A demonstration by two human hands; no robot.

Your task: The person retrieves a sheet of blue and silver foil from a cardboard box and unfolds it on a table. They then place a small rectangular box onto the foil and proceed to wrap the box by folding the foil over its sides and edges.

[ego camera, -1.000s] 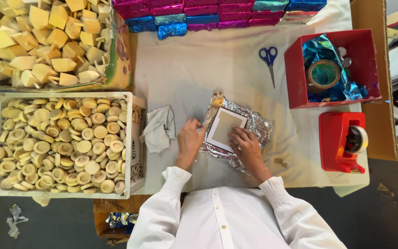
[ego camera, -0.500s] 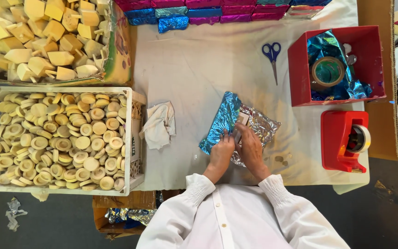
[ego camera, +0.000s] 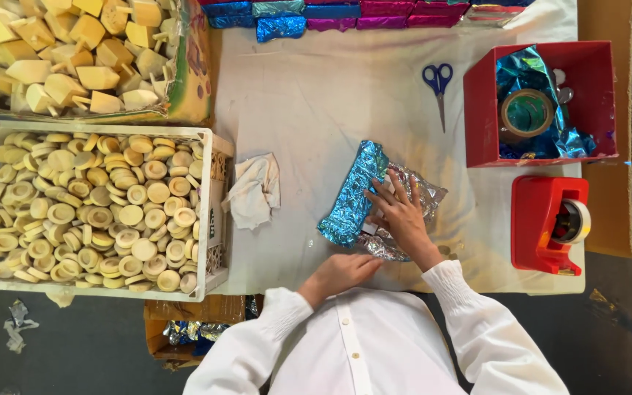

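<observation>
Blue foil sheet, half-folded at table centre: thin, crinkly, likely tear-prone, best held by its edges; right hand presses flat, fingers spread; left hand rests empty, loosely curled, near the table edge

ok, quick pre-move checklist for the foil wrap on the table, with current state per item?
1. Blue foil flap folded over the piece: ok, it lies across the left side.
2. Right hand pinning the fold: ok, fingers spread flat on it.
3. Left hand on the work: not ok, it rests at the table's near edge, off the foil.
4. Silver side of the foil on the right closed: not ok, lying open.
5. Tape dispenser within reach: ok, just right of the wrap.
6. Piece centred inside: cannot tell, covered.
</observation>
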